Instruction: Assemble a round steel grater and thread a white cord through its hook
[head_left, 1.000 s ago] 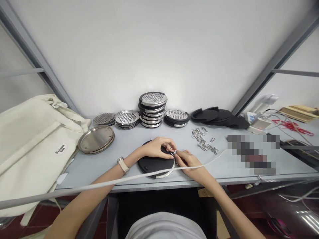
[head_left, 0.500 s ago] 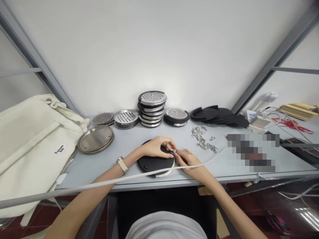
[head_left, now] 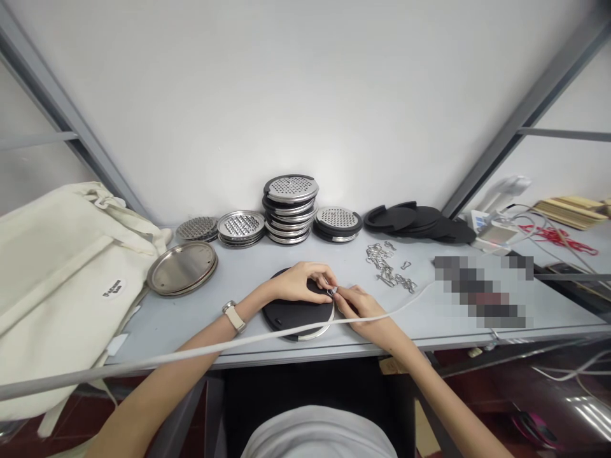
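My left hand (head_left: 305, 282) rests over a round black disc (head_left: 291, 315) with a silver metal rim along its right side. Its thumb and fingers pinch a small metal clip (head_left: 330, 292) at the disc's right edge. From the other side, my right hand (head_left: 360, 304) is closed on the same clip with thumb and forefinger. The fingers hide most of the clip. Several loose metal clips (head_left: 382, 257) lie in a pile beyond my right hand.
Behind stand stacked round graters (head_left: 291, 187), grater plates (head_left: 241, 224) and black holders (head_left: 410, 219). Plain metal discs (head_left: 184, 267) lie left, beside a cream bag (head_left: 71, 273). A white cable (head_left: 191, 352) crosses in front of my forearms. A blurred patch covers something at right.
Almost nothing differs. Both hands stay at the disc's right edge with the clip between their fingers; the view has shifted very slightly.
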A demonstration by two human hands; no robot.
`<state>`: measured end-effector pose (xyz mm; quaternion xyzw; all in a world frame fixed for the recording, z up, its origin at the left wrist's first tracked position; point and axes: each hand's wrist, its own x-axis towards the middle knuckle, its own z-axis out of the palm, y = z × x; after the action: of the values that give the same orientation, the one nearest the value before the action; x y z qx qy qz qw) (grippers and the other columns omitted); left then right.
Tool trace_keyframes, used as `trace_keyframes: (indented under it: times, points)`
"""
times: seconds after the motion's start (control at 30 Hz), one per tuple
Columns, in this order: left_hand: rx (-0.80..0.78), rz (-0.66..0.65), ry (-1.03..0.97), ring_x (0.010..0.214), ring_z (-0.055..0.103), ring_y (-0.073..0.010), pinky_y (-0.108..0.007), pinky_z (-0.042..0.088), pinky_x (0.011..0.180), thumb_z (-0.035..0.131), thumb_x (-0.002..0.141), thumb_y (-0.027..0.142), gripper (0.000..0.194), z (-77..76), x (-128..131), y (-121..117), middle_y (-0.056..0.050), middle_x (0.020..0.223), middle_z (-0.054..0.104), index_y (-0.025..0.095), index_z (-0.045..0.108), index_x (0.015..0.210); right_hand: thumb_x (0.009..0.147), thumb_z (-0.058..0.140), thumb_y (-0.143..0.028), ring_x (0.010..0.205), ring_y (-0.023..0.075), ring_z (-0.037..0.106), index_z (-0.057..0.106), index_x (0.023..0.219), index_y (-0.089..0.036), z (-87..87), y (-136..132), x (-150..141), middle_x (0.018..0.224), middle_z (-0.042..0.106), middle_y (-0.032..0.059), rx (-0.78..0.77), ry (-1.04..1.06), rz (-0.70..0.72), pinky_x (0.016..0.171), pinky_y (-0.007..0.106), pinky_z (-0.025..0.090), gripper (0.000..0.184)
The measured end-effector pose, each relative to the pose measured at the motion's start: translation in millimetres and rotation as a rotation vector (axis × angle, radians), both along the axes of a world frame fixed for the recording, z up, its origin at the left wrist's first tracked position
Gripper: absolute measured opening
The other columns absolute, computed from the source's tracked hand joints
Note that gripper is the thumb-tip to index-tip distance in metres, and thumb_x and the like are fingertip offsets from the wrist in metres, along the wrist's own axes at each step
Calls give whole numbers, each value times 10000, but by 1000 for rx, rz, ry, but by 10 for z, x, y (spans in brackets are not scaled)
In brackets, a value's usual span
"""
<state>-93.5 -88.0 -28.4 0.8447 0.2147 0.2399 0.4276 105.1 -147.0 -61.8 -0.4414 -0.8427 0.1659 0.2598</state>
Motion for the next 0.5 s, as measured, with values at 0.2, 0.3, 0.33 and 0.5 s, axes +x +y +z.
trace_keyframes:
  times: [0.2, 0.3, 0.33, 0.5]
  points:
    - [1, 4, 4, 851, 611, -135, -254, 493, 798, 681, 705, 198, 287, -1, -1, 0, -73, 936, 656, 129, 601, 971, 966, 305, -305, 671, 166, 485, 536, 807, -189, -6, -5, 1, 679, 556, 21, -11, -12, 3, 679, 293, 370, 303]
    - [8, 8, 8, 850, 610, -136, -254, 494, 796, 683, 704, 204, 289, 5, -3, 0, -74, 939, 656, 130, 601, 971, 966, 301, -301, 678, 169, 483, 530, 810, -191, -12, -3, 2, 688, 556, 24, -6, -13, 4, 684, 293, 369, 298]
    - [7, 7, 10, 851, 610, -136, -255, 494, 796, 684, 704, 206, 292, 5, -3, 1, -75, 943, 655, 130, 600, 973, 966, 301, -300, 678, 170, 481, 529, 811, -192, -13, -2, 2, 688, 555, 24, -5, -15, 3, 682, 293, 369, 296]
    - [-9, 0, 9, 854, 608, -134, -257, 497, 804, 679, 708, 205, 293, -3, 0, 0, -76, 949, 653, 129, 593, 977, 965, 302, -306, 684, 171, 482, 507, 782, -194, 0, -1, -3, 684, 549, 22, -17, -19, -2, 674, 288, 370, 296]
